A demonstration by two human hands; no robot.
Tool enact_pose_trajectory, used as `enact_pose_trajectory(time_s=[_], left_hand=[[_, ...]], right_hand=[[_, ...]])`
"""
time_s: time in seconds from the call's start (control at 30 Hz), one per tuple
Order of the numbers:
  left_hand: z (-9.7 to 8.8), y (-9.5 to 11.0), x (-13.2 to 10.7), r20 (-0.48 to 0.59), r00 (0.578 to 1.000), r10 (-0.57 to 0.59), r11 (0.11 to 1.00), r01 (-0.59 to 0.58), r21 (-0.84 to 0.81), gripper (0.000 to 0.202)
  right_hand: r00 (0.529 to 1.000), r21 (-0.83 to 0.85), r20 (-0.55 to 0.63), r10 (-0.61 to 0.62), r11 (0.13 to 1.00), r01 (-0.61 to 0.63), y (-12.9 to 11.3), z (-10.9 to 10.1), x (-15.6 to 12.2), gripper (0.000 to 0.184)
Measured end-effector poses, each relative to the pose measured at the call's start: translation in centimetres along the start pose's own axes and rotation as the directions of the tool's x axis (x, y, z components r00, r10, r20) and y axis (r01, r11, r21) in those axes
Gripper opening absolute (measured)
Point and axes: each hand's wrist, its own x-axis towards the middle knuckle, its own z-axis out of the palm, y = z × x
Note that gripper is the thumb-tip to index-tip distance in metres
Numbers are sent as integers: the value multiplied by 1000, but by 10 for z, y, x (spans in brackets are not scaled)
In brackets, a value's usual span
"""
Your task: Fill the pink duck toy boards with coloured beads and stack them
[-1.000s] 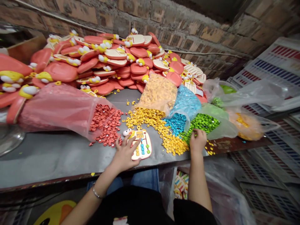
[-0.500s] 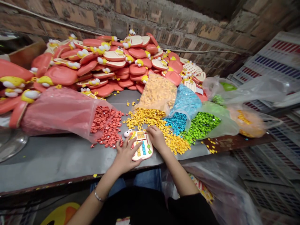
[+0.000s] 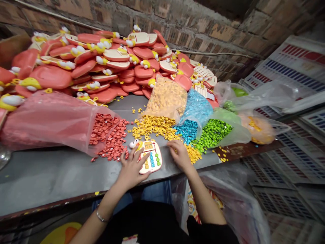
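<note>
A small cream toy calculator with a duck head and coloured buttons lies near the table's front edge. My left hand rests on its left side with fingers spread flat, holding it down. My right hand sits just right of the toy on the yellow button pile, fingers curled in a pinch; what they hold is hidden. Red buttons spill from a pink bag to the left. Blue buttons and green buttons lie to the right.
A big heap of salmon-coloured toy shells fills the back of the grey table against a brick wall. Bags of orange pieces and other parts stand behind the piles. Stacked plastic crates stand at the right.
My right hand came back from the green buttons to the yellow pile beside the toy. My left hand stayed on the toy. The view shifted slightly.
</note>
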Motion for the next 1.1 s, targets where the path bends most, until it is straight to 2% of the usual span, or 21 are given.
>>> enact_pose_trajectory(time_s=[0.07, 0.13, 0.23, 0.33, 0.4, 0.47, 0.6, 0.7, 0.8, 0.9, 1.03, 1.1], left_hand=[[0, 0, 0, 1, 1000, 9, 1000, -9, 14, 57], [0, -1, 0, 1, 1000, 18, 999, -18, 31, 58], [0, 0, 0, -1, 1000, 17, 999, -17, 39, 59], [0, 0, 0, 2, 1000, 4, 1000, -4, 20, 58], [0, 0, 0, 4, 1000, -5, 1000, 5, 5, 57], [1, 0, -1, 3, 1000, -9, 1000, 9, -2, 57], [2, -1, -1, -5, 1000, -3, 1000, 3, 0, 57], [2, 0, -1, -3, 1000, 0, 1000, 0, 3, 57], [1, 0, -1, -1, 1000, -5, 1000, 5, 4, 57], [1, 0, -1, 5, 1000, -9, 1000, 9, -3, 58], [1, 0, -1, 4, 1000, 2, 1000, -2, -13, 59], [0, 0, -1, 0, 1000, 2, 1000, -2, -14, 59]], right_hand=[[975, -88, -179, 133, 985, -151, 23, -18, -3, 24], [946, -155, -258, 195, 958, -240, 47, -27, -2, 22], [963, -271, -188, 194, 932, -241, 73, -23, 9, 21], [971, -424, -110, 212, 874, -239, 83, -14, 27, 20], [964, -478, -89, 249, 839, -261, 82, -11, 35, 20], [959, -460, -87, 268, 843, -278, 76, -13, 39, 19], [964, -233, -182, 193, 944, -233, 53, -15, 35, 20], [976, -90, -174, 133, 984, -151, 32, -4, 36, 20], [983, -79, -136, 123, 988, -134, 21, 12, 43, 21], [983, -63, -132, 127, 989, -136, 21, 21, 49, 21], [982, -78, -140, 123, 988, -135, 22, 16, 45, 19], [991, -109, -82, 108, 987, -116, 20, 12, 40, 18]])
